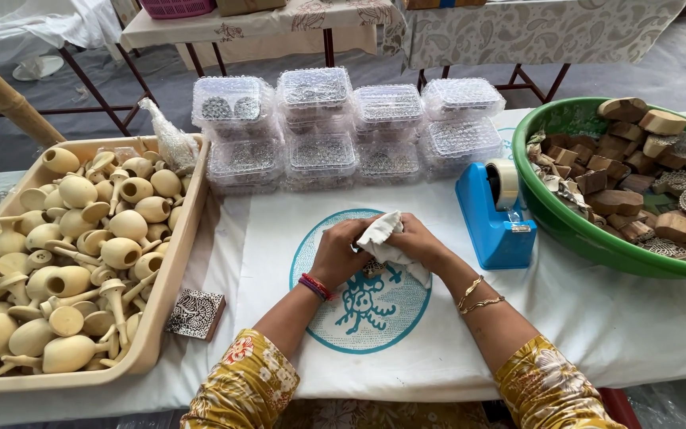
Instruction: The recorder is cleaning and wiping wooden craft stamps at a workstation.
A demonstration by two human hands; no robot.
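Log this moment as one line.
left hand: holds white cloth | right hand: holds same cloth | beside: blue tape dispenser

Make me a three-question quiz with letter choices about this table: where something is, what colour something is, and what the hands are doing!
1. Where is the tape holder?
A. Inside the tan tray
B. Between the hands and the green bowl
C. On the floor

2. What colour is the round print on the cloth?
A. Red
B. Yellow
C. Blue

3. What are the left hand and right hand doing?
A. Holding a white cloth together
B. Resting flat and empty
C. Lifting a clear box

Answers: 1 B, it sits beside the green bowl. 2 C, a blue circle. 3 A, both hands close around the cloth.
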